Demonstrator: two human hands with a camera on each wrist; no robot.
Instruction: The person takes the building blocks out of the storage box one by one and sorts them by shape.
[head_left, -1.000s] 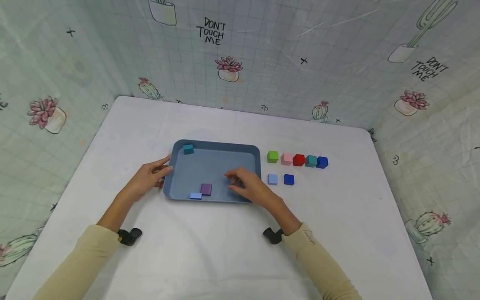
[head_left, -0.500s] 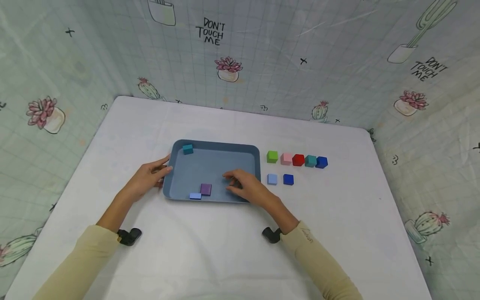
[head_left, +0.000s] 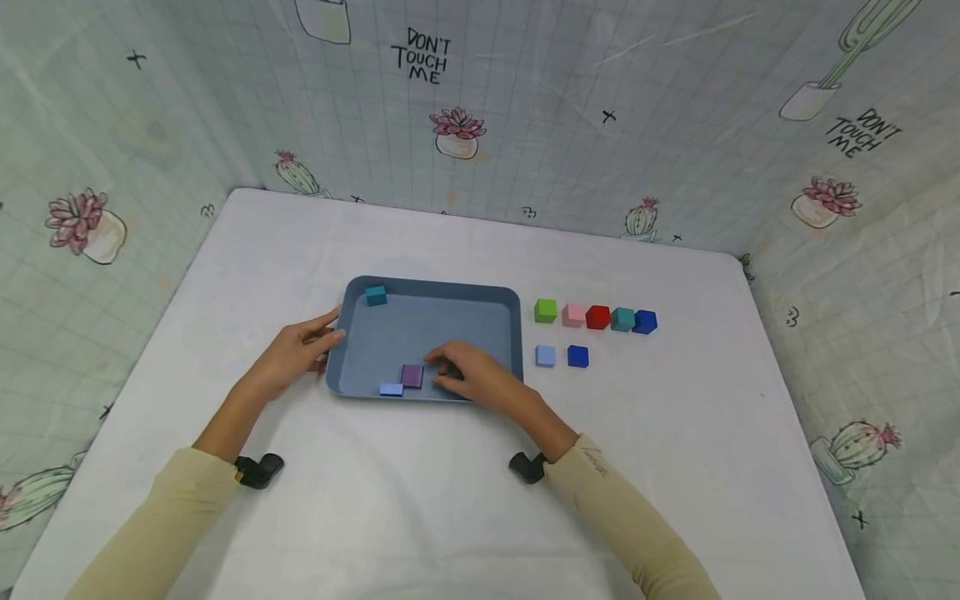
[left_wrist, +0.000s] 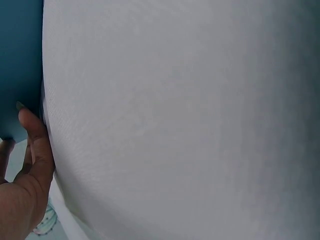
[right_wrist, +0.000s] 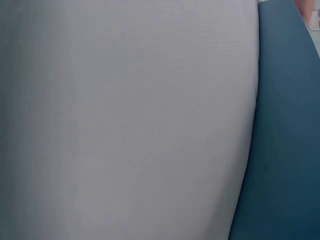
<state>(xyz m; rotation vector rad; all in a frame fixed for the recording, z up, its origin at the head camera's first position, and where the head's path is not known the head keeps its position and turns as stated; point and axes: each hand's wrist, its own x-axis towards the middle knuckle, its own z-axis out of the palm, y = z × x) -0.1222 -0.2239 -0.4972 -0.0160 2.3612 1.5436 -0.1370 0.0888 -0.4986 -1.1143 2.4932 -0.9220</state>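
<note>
A blue-grey tray (head_left: 453, 304) lies on the white-covered table. At its left end my left hand (head_left: 296, 354) holds the side, thumb at the rim; in the left wrist view the thumb lies against the tray wall. My right hand (head_left: 480, 375) hovers over the tray's front right part, fingers loosely bent, no object visible between them. Just left of its fingertips lies a purple block (head_left: 412, 376), apart from them. A light blue block (head_left: 391, 389) lies beside it along the front wall. A teal block (head_left: 376, 296) sits in the back left corner. The right wrist view does not show the right hand.
Right of the tray stands a row of cubes: green (head_left: 545, 311), pink (head_left: 573, 315), red (head_left: 597, 317), teal (head_left: 622, 319) and dark blue (head_left: 645, 322). In front of them are a light blue cube (head_left: 545, 356) and a dark blue cube (head_left: 577, 356). Printed cloth (head_left: 525, 150) hangs behind.
My right hand has moved left over the tray, closer to the purple block. The left hand, the tray and the blocks have stayed in place.
</note>
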